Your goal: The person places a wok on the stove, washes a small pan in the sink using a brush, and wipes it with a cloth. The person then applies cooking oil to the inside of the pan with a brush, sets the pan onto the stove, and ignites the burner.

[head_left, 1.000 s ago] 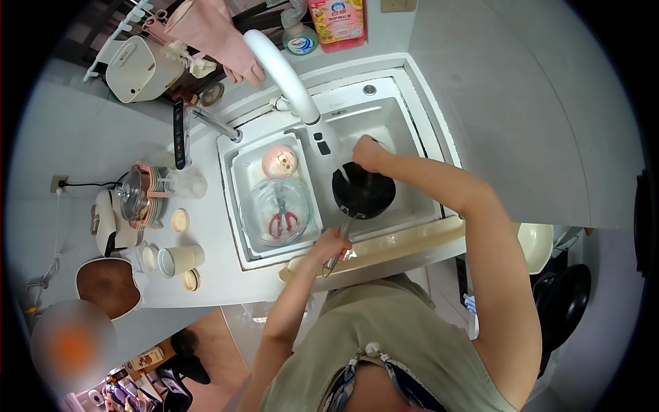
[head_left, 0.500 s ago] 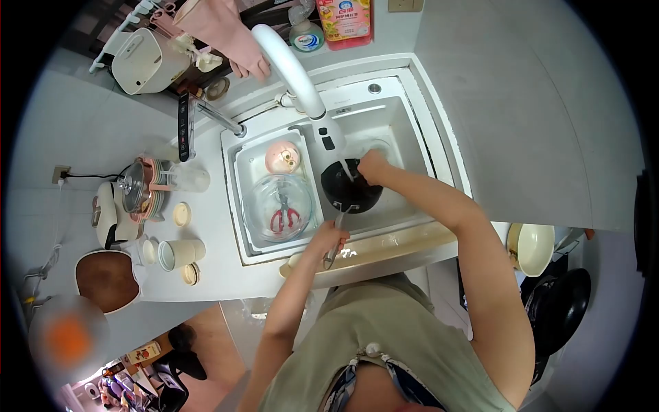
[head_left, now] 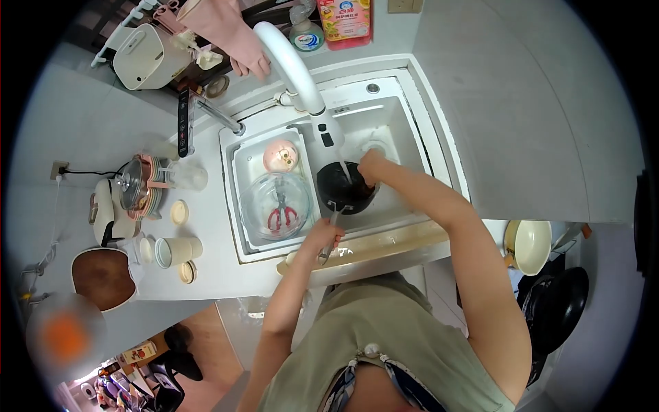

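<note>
A black pot [head_left: 335, 187] is tilted in the right basin under the running white faucet [head_left: 322, 127]. My left hand [head_left: 324, 236] is wrapped round the pot's metal handle [head_left: 334, 218] near the front edge of the sink. At the pot's right side, my right hand [head_left: 371, 166] reaches over the rim with its fingers curled inward; whatever they hold is hidden. Water runs from the spout into the pot. Behind my right hand, a clear round item [head_left: 379, 143] lies on the basin floor, partly covered.
A glass bowl [head_left: 250, 213] with red-handled scissors [head_left: 281, 218] and a pink round item [head_left: 281, 156] occupy the left basin. Canisters [head_left: 180, 252] and lids stand on the left counter. Pink gloves [head_left: 226, 31] hang behind the faucet. Pans [head_left: 559, 309] sit at the right.
The pot has tipped slightly, showing more of its inside. My left hand and the handle have shifted a little down and left. The right hand stays at the rim.
</note>
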A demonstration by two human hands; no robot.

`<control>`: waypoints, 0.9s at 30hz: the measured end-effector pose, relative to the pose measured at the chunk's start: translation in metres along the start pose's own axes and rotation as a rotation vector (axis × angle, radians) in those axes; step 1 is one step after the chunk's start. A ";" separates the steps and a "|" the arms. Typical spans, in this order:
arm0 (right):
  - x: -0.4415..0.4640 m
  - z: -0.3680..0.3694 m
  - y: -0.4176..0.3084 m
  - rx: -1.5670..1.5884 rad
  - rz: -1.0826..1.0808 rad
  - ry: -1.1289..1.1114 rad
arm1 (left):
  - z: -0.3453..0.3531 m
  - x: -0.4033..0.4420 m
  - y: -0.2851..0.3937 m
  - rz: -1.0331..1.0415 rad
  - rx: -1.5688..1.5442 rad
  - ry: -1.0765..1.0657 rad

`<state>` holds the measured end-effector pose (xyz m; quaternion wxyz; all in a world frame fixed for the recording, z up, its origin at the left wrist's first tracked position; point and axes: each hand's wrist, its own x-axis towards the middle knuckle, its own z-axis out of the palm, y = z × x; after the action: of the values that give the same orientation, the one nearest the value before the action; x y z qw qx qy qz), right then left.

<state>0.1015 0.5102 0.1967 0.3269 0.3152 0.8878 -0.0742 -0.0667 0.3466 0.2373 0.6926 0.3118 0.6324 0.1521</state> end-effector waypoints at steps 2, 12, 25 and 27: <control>-0.021 -0.025 0.003 0.150 -0.026 -0.154 | 0.005 0.002 -0.006 -0.003 0.068 -0.002; 0.002 0.010 0.021 -0.074 0.165 0.171 | 0.004 -0.011 -0.002 -0.044 -0.035 -0.029; -0.004 0.004 0.012 0.386 0.213 0.247 | 0.012 -0.003 -0.012 0.063 0.101 -0.064; 0.004 0.011 0.013 0.130 0.293 0.266 | 0.012 -0.007 -0.008 0.057 0.079 -0.030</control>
<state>0.1131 0.5183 0.1865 0.1930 0.4685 0.8612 -0.0406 -0.0575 0.3333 0.2378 0.6847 0.3589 0.6182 0.1419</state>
